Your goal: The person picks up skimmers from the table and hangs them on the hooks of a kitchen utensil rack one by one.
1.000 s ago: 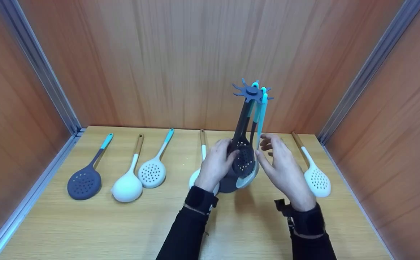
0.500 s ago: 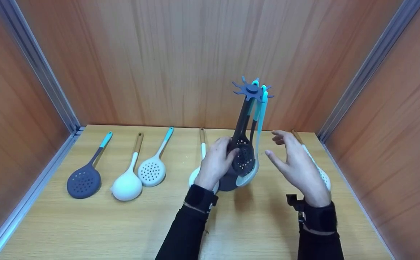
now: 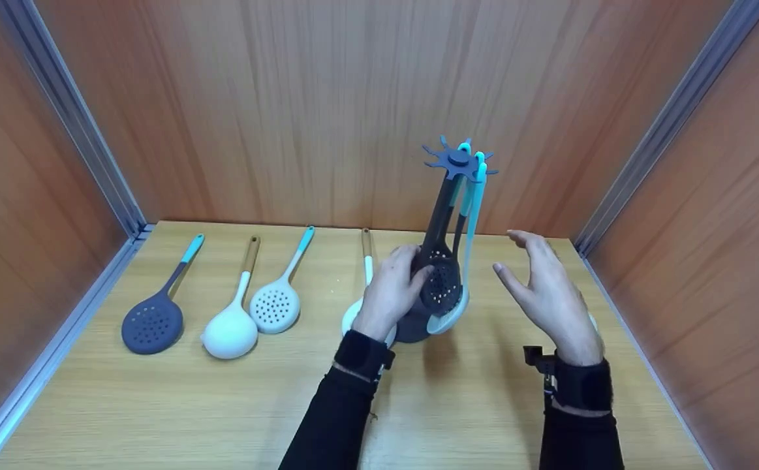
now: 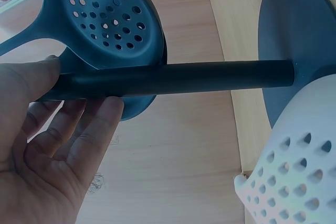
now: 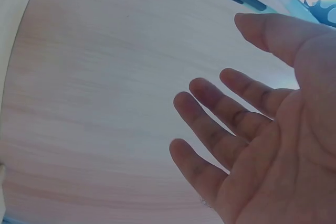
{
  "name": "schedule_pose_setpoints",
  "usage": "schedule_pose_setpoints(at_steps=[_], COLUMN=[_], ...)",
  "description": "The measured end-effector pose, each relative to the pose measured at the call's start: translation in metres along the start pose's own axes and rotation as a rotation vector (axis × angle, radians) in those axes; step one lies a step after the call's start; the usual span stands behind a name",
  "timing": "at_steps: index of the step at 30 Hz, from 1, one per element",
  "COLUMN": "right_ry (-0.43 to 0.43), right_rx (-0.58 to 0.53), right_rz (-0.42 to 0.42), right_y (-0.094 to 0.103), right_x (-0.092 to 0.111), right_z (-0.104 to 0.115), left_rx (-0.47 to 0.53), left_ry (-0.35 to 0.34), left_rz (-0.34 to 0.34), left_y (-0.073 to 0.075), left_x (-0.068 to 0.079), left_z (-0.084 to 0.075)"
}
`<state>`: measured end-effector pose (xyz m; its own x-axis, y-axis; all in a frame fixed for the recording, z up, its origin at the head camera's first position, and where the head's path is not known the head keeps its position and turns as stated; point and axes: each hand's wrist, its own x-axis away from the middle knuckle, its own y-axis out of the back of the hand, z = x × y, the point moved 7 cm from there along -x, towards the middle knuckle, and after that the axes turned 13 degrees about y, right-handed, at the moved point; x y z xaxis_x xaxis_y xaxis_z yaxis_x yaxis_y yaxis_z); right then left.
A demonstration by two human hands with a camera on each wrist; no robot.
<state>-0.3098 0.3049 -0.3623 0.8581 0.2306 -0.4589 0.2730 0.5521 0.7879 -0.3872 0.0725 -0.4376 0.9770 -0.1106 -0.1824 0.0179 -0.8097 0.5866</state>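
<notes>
My left hand (image 3: 389, 290) holds the dark pole (image 4: 210, 77) of an upright utensil stand, thumb on one side and fingers on the other. The stand has a round dark base (image 3: 412, 326) and a spiked hook top (image 3: 459, 160). From the hooks hang several utensils, among them a dark skimmer (image 3: 441, 287) and a pale ladle (image 3: 446, 321) with a turquoise handle (image 3: 476, 196). To the right of the stand, my right hand (image 3: 552, 297) is apart from everything, thumb and fingers spread. Both wrist views show these hand poses; the right palm holds nothing.
On the wooden table lie a dark skimmer (image 3: 152, 323), a white ladle (image 3: 230, 333) and a white skimmer (image 3: 275, 305). A wood-handled white utensil (image 3: 353, 316) is partly behind my left hand. Another white utensil is almost hidden by my right hand. Wooden walls enclose three sides.
My right hand has moved right, away from the hanging ladle, and its fingers have spread. It now covers most of the white utensil at the right. My left hand keeps its hold.
</notes>
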Motion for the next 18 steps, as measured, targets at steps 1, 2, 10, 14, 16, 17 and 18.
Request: schedule_pose_setpoints(at_steps=[1, 2, 10, 14, 16, 17, 18], right_ry=[0.0, -0.001, -0.066, -0.084, -0.098, -0.104, -0.11], right_rx=[0.003, 0.006, 0.038, 0.046, 0.05, 0.052, 0.052], right_rz=[0.0, 0.002, 0.03, 0.048, 0.059, 0.065, 0.07], right_y=[0.0, 0.0, -0.002, -0.002, -0.002, -0.002, -0.003], right_x=[0.0, 0.0, -0.002, -0.003, -0.004, -0.004, -0.004], right_z=[-0.002, -0.003, -0.02, -0.025, -0.028, -0.029, -0.031], left_rx=[-0.003, -0.008, 0.002, 0.014, 0.014, 0.013, 0.011], left_ry=[-0.003, -0.005, -0.003, 0.002, 0.002, 0.001, -0.001], left_rz=[-0.002, -0.004, 0.003, 0.011, 0.013, 0.012, 0.009], left_y=[0.0, 0.0, -0.001, -0.001, -0.001, -0.001, -0.001], left_x=[0.0, 0.0, -0.001, -0.002, -0.002, -0.002, -0.002], left_z=[0.0, -0.001, 0.0, 0.002, 0.002, 0.002, 0.002])
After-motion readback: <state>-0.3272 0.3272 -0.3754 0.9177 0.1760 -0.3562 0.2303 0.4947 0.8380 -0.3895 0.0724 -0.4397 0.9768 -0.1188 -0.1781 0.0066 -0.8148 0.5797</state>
